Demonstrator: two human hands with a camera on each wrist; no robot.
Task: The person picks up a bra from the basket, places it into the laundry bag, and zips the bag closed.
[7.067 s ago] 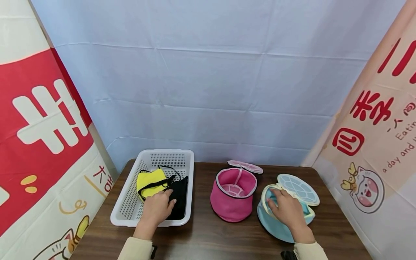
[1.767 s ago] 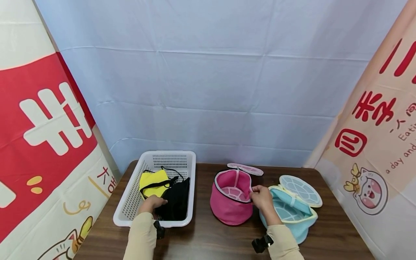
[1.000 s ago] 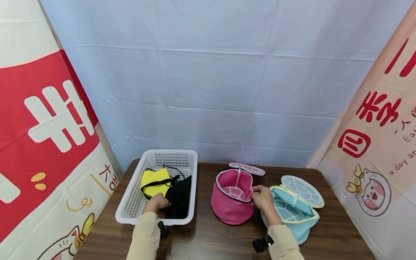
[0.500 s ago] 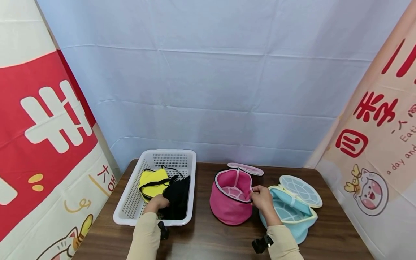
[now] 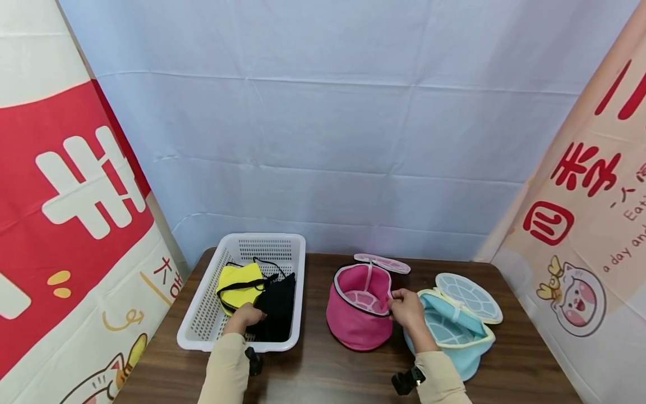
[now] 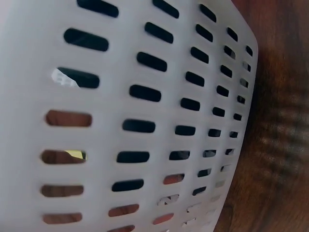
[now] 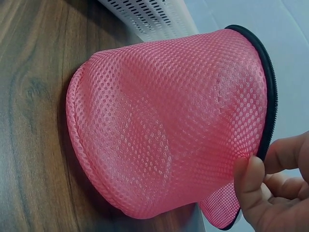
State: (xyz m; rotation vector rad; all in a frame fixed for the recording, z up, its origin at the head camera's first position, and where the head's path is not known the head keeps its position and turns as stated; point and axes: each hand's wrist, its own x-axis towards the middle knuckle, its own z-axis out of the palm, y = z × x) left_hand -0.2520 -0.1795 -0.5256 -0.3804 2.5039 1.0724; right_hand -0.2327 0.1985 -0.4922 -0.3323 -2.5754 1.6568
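At the table's middle stands a pink mesh laundry bag (image 5: 359, 325), its round lid flipped back. My right hand (image 5: 406, 310) pinches its zippered rim; in the right wrist view the thumb (image 7: 250, 181) presses on the mesh outside. My left hand (image 5: 244, 317) reaches into a white plastic basket (image 5: 188, 331), touching a black cloth item (image 5: 276, 307). Its fingertips are hidden; the left wrist view mostly shows the slotted basket wall (image 6: 108, 130), with bits of skin behind the slots. A yellow cloth item (image 5: 236, 275) with black straps lies beyond that hand.
A light-blue mesh laundry bag (image 5: 461, 356) with pale yellow trim sits slumped on the right, its lid (image 5: 469, 297) folded back. All of it rests on a dark wooden table (image 5: 328, 381), with a pale cloth backdrop (image 5: 323, 140) behind and printed cloths at both sides.
Since the earliest frame my right hand has left the blue bag's opening for the pink bag's rim. My left hand has moved lower in the basket. Over the last second, little differs.
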